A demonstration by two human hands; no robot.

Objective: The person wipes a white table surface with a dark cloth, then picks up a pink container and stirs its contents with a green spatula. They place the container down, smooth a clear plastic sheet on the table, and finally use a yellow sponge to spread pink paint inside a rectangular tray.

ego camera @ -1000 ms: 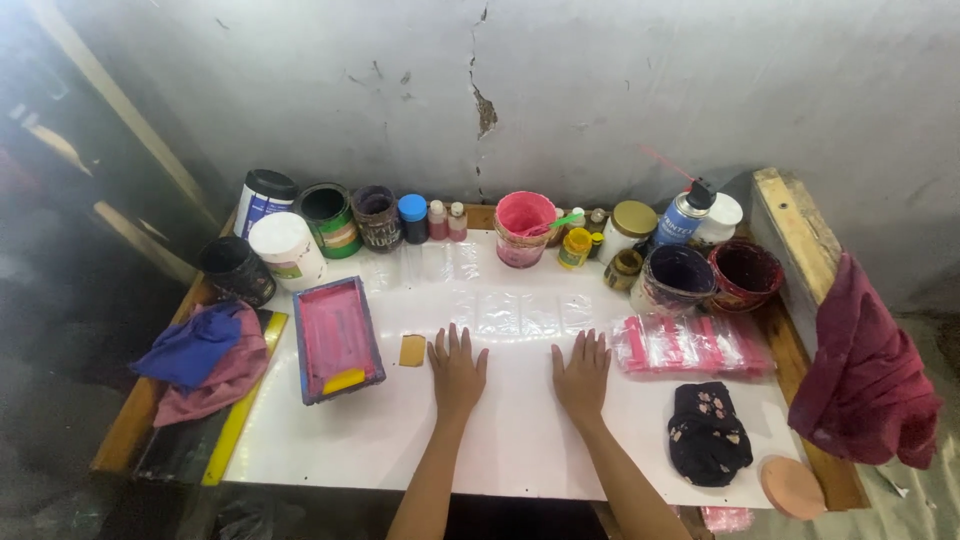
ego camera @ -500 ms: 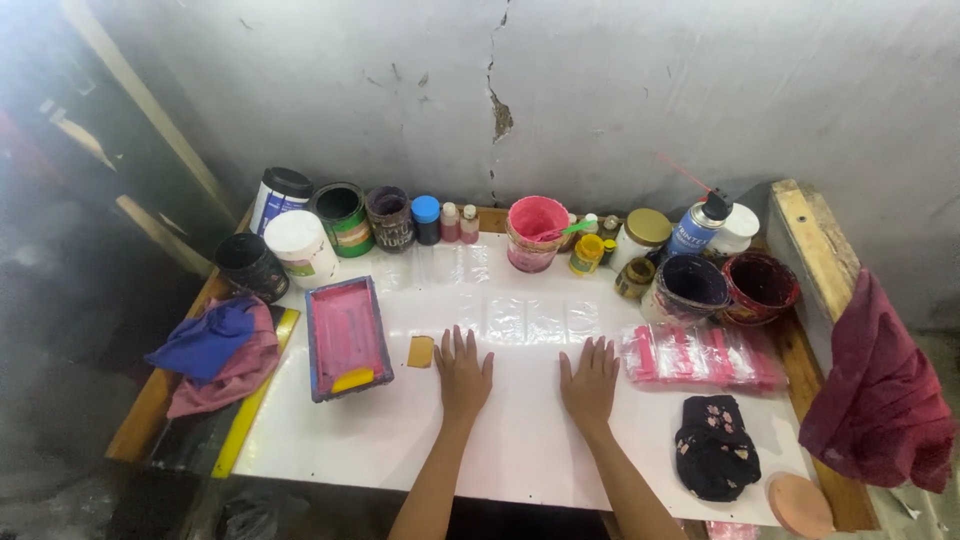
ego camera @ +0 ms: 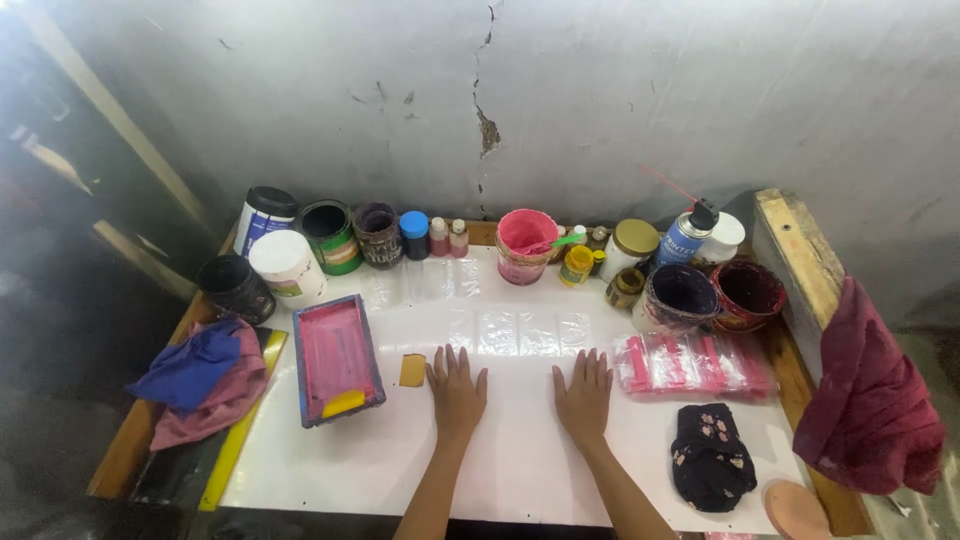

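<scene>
My left hand (ego camera: 457, 387) lies flat, palm down, on the white tabletop (ego camera: 520, 450), fingers spread. My right hand (ego camera: 584, 390) rests the same way a little to its right. Neither holds anything. Just left of my left hand sits a small tan card (ego camera: 412, 370). Beyond that is a rectangular printing screen (ego camera: 336, 356) with a blue frame and pink mesh, a yellow blob at its near end. A strip of clear plastic pouches (ego camera: 520, 328) lies just ahead of both hands.
Paint tubs, jars and small bottles (ego camera: 330, 236) line the back wall, with a pink bucket (ego camera: 525, 245) in the middle. Pink-striped packets (ego camera: 690, 362) and a dark floral cloth (ego camera: 712, 455) lie at right. Blue and maroon rags (ego camera: 200, 375) sit at left; a maroon cloth (ego camera: 870, 400) hangs at the right edge.
Both hands stay flat on the table in the same place. Only the camera view has shifted slightly.
</scene>
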